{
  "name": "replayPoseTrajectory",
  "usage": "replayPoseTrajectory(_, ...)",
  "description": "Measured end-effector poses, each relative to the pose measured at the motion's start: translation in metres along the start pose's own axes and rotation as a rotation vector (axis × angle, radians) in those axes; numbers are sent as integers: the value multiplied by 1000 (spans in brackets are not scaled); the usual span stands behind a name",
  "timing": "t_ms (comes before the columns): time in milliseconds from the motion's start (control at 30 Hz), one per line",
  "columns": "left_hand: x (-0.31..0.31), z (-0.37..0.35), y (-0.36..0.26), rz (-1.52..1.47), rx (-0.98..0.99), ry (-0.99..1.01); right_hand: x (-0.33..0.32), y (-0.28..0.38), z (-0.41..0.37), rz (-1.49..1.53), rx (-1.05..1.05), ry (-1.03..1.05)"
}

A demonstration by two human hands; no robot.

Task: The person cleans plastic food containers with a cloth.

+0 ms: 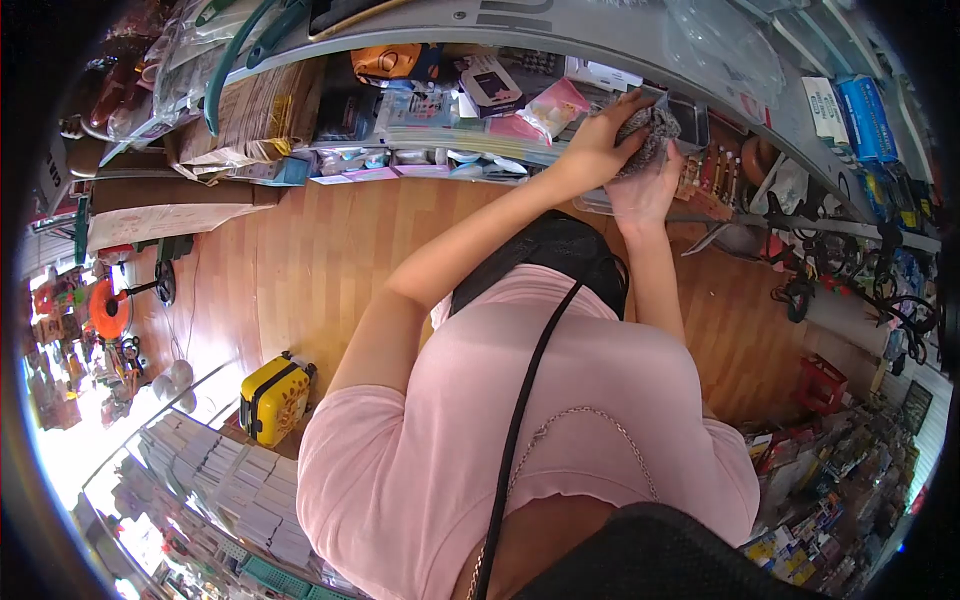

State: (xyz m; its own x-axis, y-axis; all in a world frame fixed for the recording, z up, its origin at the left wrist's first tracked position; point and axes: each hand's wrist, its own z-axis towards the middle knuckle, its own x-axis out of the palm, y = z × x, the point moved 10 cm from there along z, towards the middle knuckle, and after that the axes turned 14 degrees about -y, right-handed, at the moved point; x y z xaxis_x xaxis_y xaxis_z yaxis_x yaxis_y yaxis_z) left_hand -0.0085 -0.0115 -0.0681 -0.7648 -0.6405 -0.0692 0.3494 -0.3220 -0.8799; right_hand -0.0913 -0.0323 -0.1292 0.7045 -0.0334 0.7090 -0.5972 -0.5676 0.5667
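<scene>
At the upper right, both hands meet over an open shelf compartment below the counter. My left hand (602, 145) is closed on a crumpled grey cloth (652, 135), its fingers bent over the near side. Just below and to the right, my right hand (648, 188) has its fingers raised around a clear, see-through item that the cloth partly covers; its kind cannot be made out. A clear plastic bin (690, 128) lies directly behind the hands.
Boxes and packets (490, 85) fill the shelf left of my hands. Above runs the grey counter edge (420, 38). Brown paper bags (250, 120) stand at left. A yellow suitcase (276, 398) is on the wooden floor (300, 260); a red crate (822, 384) sits at right.
</scene>
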Motion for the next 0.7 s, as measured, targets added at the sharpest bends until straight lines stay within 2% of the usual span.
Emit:
replayPoseTrajectory(100,1,-1,4,-21,-117,56,-1,2,-2,-95,-16,14)
replayPoseTrajectory(167,-8,2,23,219,-134,3,4,-4,-13,-151,71,40)
replayPoseTrajectory(200,-10,4,27,217,-137,1,4,-5,-13,-154,73,40)
replayPoseTrajectory(267,-24,12,30,161,-113,-127,0,-13,-14,-162,144,15)
replayPoseTrajectory(333,-30,19,37,119,-185,-117,2,-14,-17,-173,133,38)
replayPoseTrajectory(400,-46,28,33,127,-101,-244,2,-13,-19,-182,119,61)
replayPoseTrajectory(433,-53,33,20,146,110,-323,7,-14,-23,-186,135,133)
replayPoseTrajectory(533,-59,38,36,75,28,-341,14,-15,-30,-187,149,267)
replayPoseTrajectory(700,-71,39,22,191,197,-379,37,-11,-51,-254,129,426)
